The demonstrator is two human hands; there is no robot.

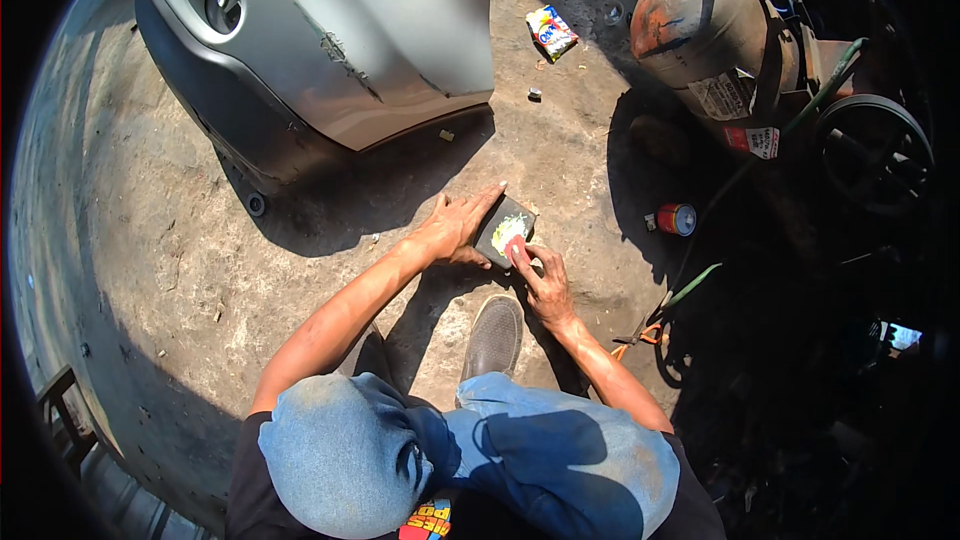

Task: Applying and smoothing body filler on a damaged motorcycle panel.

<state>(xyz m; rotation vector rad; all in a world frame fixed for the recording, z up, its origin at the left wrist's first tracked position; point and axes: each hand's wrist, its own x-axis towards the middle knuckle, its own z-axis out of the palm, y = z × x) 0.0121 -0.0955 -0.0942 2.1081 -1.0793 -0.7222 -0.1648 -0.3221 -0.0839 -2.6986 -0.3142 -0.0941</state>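
My left hand (460, 225) grips the side of a dark, flat rectangular board (493, 218) low over the concrete floor. A pale yellowish paste (505, 231) lies smeared on the board's upper face. My right hand (543, 280) holds a small red spreader (517, 244) against the paste, thumb pressed on it; part of the spreader is hidden by the fingers. My grey slip-on shoe (491, 340) is just below the board, between my forearms.
A damaged silver car panel (400, 30) stands upper left. A rusty compressor tank (690, 30) with a wheel occupies upper right. An orange can (677, 219), green hose (693, 282), orange-handled tool (648, 334) and crumpled packet (551, 34) lie on the concrete floor (170, 290).
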